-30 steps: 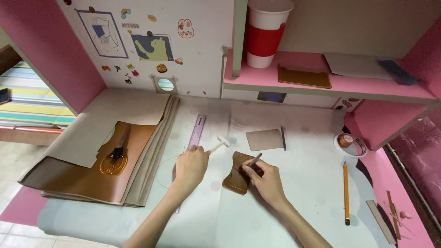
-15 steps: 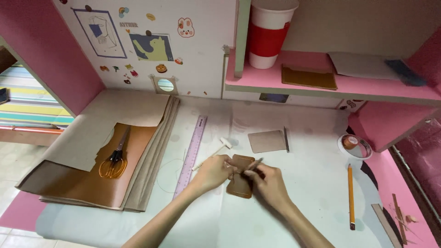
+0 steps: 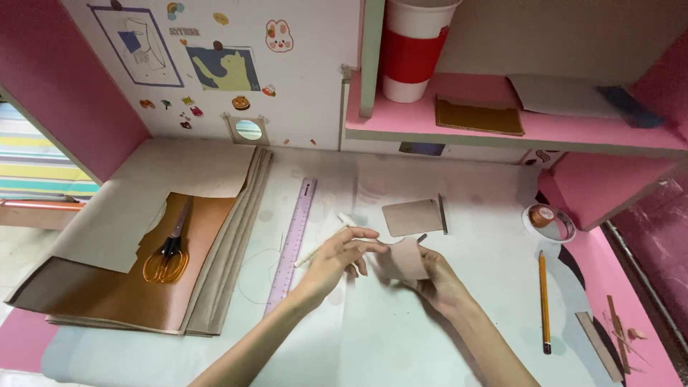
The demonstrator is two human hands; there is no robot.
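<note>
The counter [image 3: 401, 337] is covered at its left by a stack of leather sheets [image 3: 143, 287], on which orange-handled scissors [image 3: 168, 251] are laid. A purple ruler [image 3: 292, 244] is set beside the stack. A small tan leather piece [image 3: 405, 259] is held just above the counter, pinched between the left hand [image 3: 337, 256] and the right hand [image 3: 437, 281].

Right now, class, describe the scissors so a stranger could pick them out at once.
Start at the stack of brown sheets on the desk's left side. On the top orange-brown sheet lie the scissors, blades pointing away. Their translucent orange handles and dark blades mark them out; the purple ruler lies off the stack.
</note>
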